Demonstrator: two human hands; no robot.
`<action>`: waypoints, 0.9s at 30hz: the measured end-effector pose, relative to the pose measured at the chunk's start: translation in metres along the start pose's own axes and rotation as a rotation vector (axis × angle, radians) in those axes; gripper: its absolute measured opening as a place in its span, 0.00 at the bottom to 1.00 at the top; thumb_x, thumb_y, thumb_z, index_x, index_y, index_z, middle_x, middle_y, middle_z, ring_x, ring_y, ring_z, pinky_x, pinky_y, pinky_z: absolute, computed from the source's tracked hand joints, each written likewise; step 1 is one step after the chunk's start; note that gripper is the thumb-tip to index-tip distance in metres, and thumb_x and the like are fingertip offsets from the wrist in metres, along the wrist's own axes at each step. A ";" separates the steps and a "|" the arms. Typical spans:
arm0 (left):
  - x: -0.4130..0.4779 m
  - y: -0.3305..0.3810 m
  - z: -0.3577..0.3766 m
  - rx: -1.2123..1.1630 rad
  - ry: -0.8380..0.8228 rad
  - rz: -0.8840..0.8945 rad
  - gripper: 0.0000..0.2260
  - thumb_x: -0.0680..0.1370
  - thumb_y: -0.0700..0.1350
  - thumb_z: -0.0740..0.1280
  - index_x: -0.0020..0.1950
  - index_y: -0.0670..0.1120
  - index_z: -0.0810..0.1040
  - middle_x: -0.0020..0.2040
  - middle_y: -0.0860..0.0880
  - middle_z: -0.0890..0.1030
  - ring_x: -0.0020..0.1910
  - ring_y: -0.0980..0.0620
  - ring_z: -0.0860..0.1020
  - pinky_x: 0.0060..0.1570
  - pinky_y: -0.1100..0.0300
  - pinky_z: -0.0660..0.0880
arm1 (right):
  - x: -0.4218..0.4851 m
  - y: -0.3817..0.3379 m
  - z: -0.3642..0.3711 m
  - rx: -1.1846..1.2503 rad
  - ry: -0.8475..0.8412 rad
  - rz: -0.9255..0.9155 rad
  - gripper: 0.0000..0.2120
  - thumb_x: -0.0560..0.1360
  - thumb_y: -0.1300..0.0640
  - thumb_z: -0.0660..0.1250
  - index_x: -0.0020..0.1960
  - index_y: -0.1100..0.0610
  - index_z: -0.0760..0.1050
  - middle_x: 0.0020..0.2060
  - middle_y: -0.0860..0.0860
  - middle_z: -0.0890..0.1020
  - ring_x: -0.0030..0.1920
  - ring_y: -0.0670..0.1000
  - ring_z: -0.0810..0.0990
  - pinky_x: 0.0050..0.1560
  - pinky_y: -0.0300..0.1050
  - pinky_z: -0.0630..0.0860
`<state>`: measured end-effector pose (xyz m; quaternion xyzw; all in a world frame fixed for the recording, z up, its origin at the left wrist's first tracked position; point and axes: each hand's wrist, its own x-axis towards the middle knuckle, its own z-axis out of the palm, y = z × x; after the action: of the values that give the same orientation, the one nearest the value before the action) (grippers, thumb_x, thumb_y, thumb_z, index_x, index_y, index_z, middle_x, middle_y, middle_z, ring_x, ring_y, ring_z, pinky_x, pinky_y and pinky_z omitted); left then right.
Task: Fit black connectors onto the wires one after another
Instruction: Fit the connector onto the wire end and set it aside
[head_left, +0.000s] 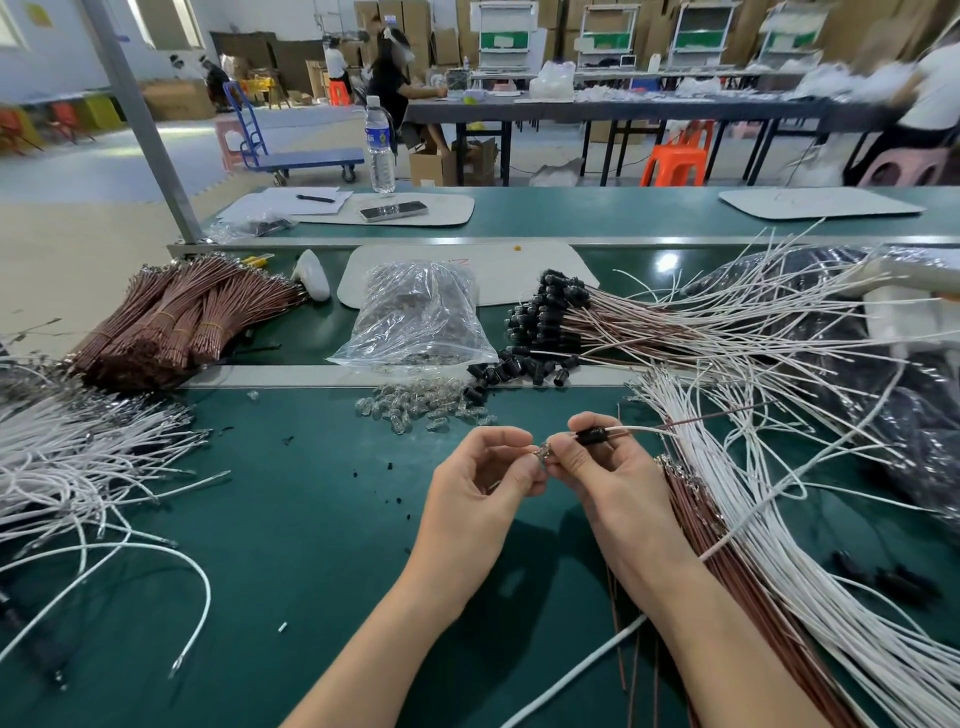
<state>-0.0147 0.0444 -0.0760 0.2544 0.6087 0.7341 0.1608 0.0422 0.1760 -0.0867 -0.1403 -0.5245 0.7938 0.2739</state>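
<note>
Head: black connector (590, 435) seemingly lengthwise left-right

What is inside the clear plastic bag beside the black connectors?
The clear plastic bag holds a heap of small glassy pieces, like the loose pieces spilled before it. Glare and creases hide their exact shape and number.

We work in a wide workshop hall, seated at a green bench (311, 519).
A grey post (140, 119) rises at the bench's left end. Beyond it, on the pale floor (104, 171), we see a blue platform trolley (306, 156), an orange stool (675, 163) and a long dark table (623, 109). Cardboard boxes (415, 21) are stacked along the far wall.
</note>
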 end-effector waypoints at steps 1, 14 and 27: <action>0.000 0.000 0.000 -0.004 0.001 -0.002 0.06 0.79 0.34 0.69 0.53 0.44 0.79 0.43 0.45 0.85 0.44 0.49 0.85 0.48 0.63 0.79 | 0.000 0.000 0.000 0.025 -0.002 0.007 0.14 0.68 0.58 0.74 0.51 0.56 0.77 0.36 0.50 0.84 0.40 0.49 0.85 0.45 0.37 0.80; -0.001 -0.002 0.002 0.041 0.002 0.017 0.06 0.79 0.34 0.69 0.52 0.45 0.79 0.45 0.44 0.85 0.45 0.48 0.84 0.48 0.63 0.79 | 0.001 -0.001 0.004 0.170 -0.012 0.055 0.13 0.68 0.63 0.70 0.52 0.58 0.74 0.34 0.50 0.83 0.35 0.47 0.83 0.40 0.37 0.80; -0.001 -0.004 0.002 0.115 0.031 0.033 0.07 0.79 0.35 0.69 0.51 0.47 0.79 0.43 0.47 0.85 0.42 0.50 0.84 0.47 0.62 0.79 | -0.002 0.002 -0.002 -0.270 -0.009 -0.109 0.11 0.78 0.63 0.70 0.54 0.50 0.75 0.39 0.45 0.84 0.42 0.47 0.85 0.47 0.36 0.79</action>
<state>-0.0135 0.0461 -0.0802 0.2616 0.6481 0.7043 0.1244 0.0443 0.1758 -0.0893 -0.1435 -0.6345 0.7007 0.2928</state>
